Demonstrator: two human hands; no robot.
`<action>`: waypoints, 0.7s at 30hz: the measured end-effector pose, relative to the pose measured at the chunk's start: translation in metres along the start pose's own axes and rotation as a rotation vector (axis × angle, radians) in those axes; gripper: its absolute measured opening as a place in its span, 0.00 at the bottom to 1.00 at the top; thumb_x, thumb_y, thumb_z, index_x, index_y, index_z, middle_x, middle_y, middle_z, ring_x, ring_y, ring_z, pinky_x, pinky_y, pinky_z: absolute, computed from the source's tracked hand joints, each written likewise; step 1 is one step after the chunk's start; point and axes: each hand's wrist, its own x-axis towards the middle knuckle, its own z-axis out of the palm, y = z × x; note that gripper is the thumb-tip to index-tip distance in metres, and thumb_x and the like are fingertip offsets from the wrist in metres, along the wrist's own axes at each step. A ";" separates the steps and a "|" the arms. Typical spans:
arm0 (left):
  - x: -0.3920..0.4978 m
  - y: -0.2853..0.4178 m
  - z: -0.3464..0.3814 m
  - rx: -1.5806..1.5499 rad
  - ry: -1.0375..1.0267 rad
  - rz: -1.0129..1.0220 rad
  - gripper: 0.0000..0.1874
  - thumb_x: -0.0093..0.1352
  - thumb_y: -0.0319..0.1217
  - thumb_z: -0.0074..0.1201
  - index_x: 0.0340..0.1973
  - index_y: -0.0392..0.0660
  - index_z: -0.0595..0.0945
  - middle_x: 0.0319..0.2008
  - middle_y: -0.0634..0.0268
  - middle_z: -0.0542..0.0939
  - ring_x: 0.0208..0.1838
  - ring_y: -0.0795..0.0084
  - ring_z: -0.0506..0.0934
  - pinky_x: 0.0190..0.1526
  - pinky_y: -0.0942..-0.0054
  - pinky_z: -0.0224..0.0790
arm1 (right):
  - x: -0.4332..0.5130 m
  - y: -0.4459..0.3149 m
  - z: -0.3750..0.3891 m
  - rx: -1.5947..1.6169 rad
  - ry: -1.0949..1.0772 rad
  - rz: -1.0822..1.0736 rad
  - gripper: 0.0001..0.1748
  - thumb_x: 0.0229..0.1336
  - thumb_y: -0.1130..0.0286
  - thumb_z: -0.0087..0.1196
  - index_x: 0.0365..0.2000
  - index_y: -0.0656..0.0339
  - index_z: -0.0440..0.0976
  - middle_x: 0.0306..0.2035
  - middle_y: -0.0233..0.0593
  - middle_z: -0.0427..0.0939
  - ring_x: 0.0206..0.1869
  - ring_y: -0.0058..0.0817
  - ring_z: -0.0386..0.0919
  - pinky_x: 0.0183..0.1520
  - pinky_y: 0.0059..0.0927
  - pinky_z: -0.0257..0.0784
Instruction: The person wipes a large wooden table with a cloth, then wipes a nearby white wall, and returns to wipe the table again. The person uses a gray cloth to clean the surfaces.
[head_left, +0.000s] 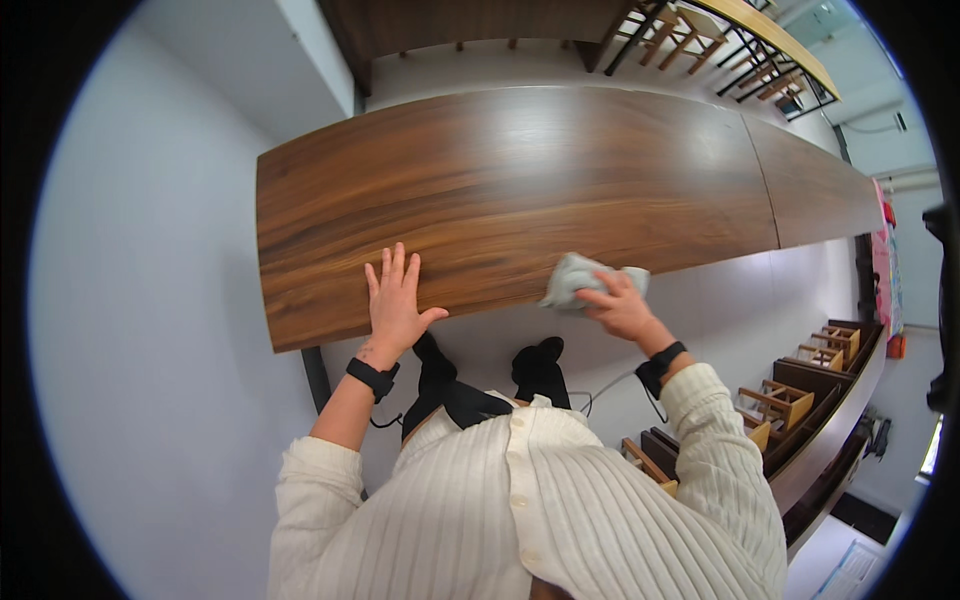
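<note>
A long wood-grain table (480, 172) spans the view in front of me, with a seam towards its right end. My left hand (396, 304) rests flat on the near left part of the tabletop, its fingers apart and nothing in it. At the near edge, right of the middle, my right hand (619, 306) grips a pale grey cloth (574, 274). The cloth is bunched under the fingers and partly overhangs the edge. Some of it is hidden by the hand. A black band sits on each wrist.
A white wall (150, 247) stands close to the table's left end. Beyond the far edge are another dark table (480, 22) and wooden chairs (694, 34). To my right, small wooden chairs (780, 401) stand by dark shelving (817, 450). A cable (611, 382) hangs near my right wrist.
</note>
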 end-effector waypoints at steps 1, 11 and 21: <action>0.011 0.018 0.006 0.000 0.004 0.029 0.51 0.49 0.49 0.67 0.62 0.38 0.61 0.68 0.49 0.50 0.71 0.50 0.46 0.68 0.44 0.30 | -0.031 0.022 -0.008 -0.006 0.036 0.087 0.07 0.38 0.69 0.59 0.24 0.47 0.79 0.52 0.22 0.68 0.59 0.43 0.60 0.53 0.51 0.62; 0.094 0.231 0.074 -0.204 0.032 0.431 0.54 0.49 0.48 0.67 0.65 0.37 0.56 0.68 0.47 0.50 0.71 0.47 0.48 0.67 0.46 0.35 | -0.114 0.117 -0.049 0.389 0.515 0.810 0.18 0.30 0.80 0.55 0.29 0.51 0.79 0.51 0.40 0.69 0.52 0.46 0.63 0.56 0.41 0.62; 0.138 0.248 0.080 0.011 -0.122 0.517 0.39 0.52 0.40 0.64 0.56 0.37 0.69 0.60 0.51 0.66 0.65 0.51 0.62 0.63 0.48 0.51 | -0.016 0.082 -0.016 0.277 0.187 0.373 0.26 0.46 0.51 0.56 0.49 0.43 0.71 0.58 0.33 0.64 0.62 0.44 0.57 0.60 0.51 0.52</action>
